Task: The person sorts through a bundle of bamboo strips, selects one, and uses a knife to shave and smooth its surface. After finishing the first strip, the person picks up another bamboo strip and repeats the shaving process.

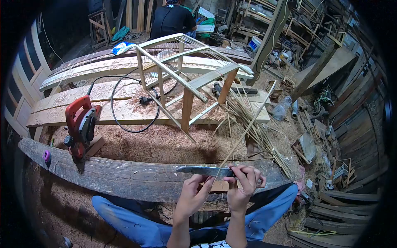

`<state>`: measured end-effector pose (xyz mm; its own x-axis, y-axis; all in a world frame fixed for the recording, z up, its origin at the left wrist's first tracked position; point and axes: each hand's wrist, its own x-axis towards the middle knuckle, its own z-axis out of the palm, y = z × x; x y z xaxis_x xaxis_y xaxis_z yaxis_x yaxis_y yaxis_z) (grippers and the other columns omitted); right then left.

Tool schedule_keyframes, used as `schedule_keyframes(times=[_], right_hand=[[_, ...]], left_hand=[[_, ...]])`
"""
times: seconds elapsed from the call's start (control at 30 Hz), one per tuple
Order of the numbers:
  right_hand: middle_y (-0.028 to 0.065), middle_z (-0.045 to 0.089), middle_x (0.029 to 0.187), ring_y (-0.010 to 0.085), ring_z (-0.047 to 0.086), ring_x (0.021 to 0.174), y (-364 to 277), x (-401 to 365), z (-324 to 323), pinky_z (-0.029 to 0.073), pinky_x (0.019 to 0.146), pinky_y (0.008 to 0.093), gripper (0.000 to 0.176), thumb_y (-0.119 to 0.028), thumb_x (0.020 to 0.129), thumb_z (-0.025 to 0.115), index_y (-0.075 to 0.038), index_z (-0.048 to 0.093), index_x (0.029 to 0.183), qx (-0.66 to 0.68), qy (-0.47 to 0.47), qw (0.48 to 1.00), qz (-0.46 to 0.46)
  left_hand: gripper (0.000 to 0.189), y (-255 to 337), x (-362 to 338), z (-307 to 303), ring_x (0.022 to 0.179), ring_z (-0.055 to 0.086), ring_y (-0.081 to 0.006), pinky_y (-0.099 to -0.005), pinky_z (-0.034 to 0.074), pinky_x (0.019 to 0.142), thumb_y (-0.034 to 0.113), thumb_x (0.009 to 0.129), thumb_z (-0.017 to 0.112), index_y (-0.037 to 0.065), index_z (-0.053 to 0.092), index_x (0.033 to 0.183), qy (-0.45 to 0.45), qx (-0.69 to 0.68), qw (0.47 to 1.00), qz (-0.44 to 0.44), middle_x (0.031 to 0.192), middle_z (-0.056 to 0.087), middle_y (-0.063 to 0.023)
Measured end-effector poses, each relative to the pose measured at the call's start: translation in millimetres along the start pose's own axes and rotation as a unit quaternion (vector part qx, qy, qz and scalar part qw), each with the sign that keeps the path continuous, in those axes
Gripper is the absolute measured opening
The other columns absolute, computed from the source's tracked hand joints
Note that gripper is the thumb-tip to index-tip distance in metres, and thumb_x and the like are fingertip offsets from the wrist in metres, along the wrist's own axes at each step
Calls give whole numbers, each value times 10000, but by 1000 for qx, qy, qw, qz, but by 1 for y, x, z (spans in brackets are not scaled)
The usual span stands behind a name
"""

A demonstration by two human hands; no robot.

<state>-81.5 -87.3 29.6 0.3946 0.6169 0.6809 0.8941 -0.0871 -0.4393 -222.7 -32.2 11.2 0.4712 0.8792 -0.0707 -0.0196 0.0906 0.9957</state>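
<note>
My right hand [243, 184] is closed round the handle of a knife [198, 170], its blade pointing left across the front of me. Pinched in my left hand [196, 192] is the near end of a long thin wooden strip [252, 124], which slants up and away to the right. The blade crosses the strip just above my left thumb. Both hands are over the near edge of a worn grey plank [120, 175], above my lap. A bundle of similar thin strips [281, 162] leans on the plank's right end.
A wooden frame with thin rods [213, 76] stands on pale boards [82, 93] beyond the plank. A red electric planer [79, 108] and its black cable [115, 118] are to the left. Shavings cover the floor. A person [171, 20] sits at the back.
</note>
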Motion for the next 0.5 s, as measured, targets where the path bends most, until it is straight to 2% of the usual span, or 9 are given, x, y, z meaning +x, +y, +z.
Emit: schedule_keyframes(times=[0.03,0.1,0.23,0.3,0.33,0.4,0.47,0.5], right_hand=[[-4,625,883,230,539,933,2,-1,1,369,913,407,326,-210,694,845,-124,783,1003,0,1,1000,0],[14,608,877,239,531,943,8,-5,3,396,884,407,321,-232,718,830,-105,778,1008,37,11,999,16],[32,600,881,247,525,955,15,-6,1,412,867,408,323,-235,727,822,-84,774,1009,49,33,998,16],[24,624,949,230,531,988,29,-1,-2,364,930,383,240,-175,779,805,-67,754,986,52,99,989,99],[24,624,949,230,531,988,30,1,-6,364,930,383,240,-175,779,805,-67,754,986,52,99,989,97],[38,629,964,240,531,986,28,5,-17,390,916,370,261,-95,753,810,-49,747,1001,-27,57,997,38],[35,642,967,236,530,980,29,2,-14,382,922,382,283,-120,740,821,-55,750,1005,2,63,997,54],[16,638,956,233,526,982,28,2,-12,353,937,390,303,-170,723,837,-98,769,1010,13,63,997,52]], left_hand=[[235,-1,0,1,761,614,-86,-269,514,630,145,994,651,-58,678,1109,0,0,1000,0,889,690,-87],[246,-4,2,4,722,593,-74,-266,506,611,163,993,663,-59,678,1097,14,28,997,66,822,681,-83],[225,4,0,4,697,587,-69,-268,502,597,159,1001,651,-52,665,1076,2,11,998,59,787,669,-85],[185,9,0,-4,682,582,-66,-270,502,598,144,1011,630,-35,654,1052,-51,24,996,65,778,663,-80],[185,13,0,-7,682,582,-66,-270,502,598,144,1011,630,-35,654,1052,-51,23,996,65,778,663,-80],[138,17,0,-9,735,515,-16,-207,435,603,98,1028,593,-36,625,1016,-77,28,996,29,792,617,4],[145,11,3,-12,712,501,-13,-205,412,584,112,1031,590,-27,627,1018,-81,16,996,34,770,598,11],[156,10,4,-13,694,492,-17,-207,401,575,129,1037,584,-19,629,1023,-80,19,996,37,760,586,15]])
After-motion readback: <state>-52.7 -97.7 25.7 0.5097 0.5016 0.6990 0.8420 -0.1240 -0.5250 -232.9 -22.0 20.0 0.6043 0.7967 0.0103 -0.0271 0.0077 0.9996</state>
